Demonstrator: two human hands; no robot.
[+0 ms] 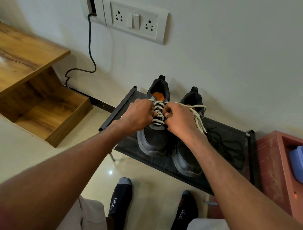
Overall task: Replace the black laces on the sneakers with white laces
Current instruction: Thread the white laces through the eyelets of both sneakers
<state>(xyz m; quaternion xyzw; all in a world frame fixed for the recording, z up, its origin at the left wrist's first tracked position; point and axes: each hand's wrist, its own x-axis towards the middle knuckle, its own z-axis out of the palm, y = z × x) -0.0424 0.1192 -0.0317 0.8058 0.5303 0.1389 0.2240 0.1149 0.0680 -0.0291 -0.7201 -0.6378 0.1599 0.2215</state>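
**White lacing under way on the first sneaker**

The white lace (159, 113) is gripped by both the left hand (138, 114) and right hand (180, 121), between which the left sneaker (152, 138) sits. Removed black laces (223, 147) lie beyond the right hand. Next, probably, the ends must be drawn tight and the second sneaker (187, 158) laced.

Head view, single: your camera sat on your head, looking forward and steeply down along both forearms at the black rack (163, 162) against the wall (223, 57). Wide-angle, near; your socked feet (121, 197) showed at the bottom edge.
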